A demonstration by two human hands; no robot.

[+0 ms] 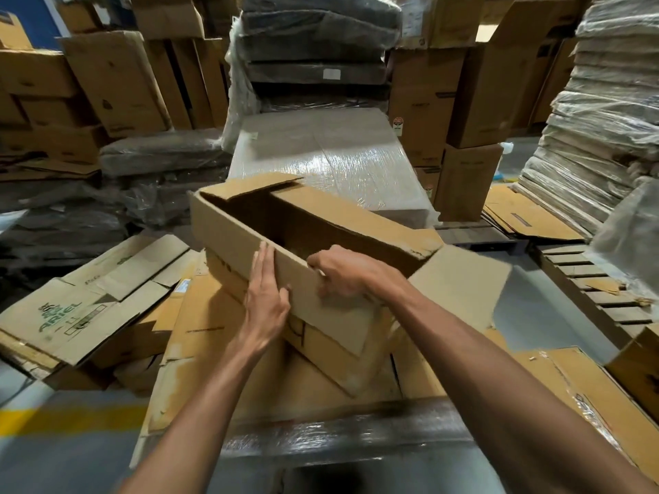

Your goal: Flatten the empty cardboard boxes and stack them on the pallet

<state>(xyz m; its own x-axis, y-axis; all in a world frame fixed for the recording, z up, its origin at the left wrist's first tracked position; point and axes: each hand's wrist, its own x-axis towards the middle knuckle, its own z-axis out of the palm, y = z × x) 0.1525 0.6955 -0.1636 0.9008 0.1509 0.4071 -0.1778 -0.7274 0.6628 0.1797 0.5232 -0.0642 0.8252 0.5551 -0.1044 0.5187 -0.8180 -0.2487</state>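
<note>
A long open brown cardboard box [228,229] lies tilted on a pile of flattened cardboard [199,336] in the middle of the view. Its top is open, with flaps sticking out at the far end and at the right. My left hand [265,297] lies flat against the box's near long wall, fingers straight and together. My right hand [342,276] grips the top edge of that same wall, fingers curled over into the box. A bare wooden pallet [606,297] shows at the right.
A flattened box printed "ARIEL" [71,315] lies at the left. A stretch-wrapped bundle [338,155] sits behind the box. Wrapped stacks of flat cardboard [599,119] rise at the right, upright boxes at the back. A yellow floor line [71,418] runs at lower left.
</note>
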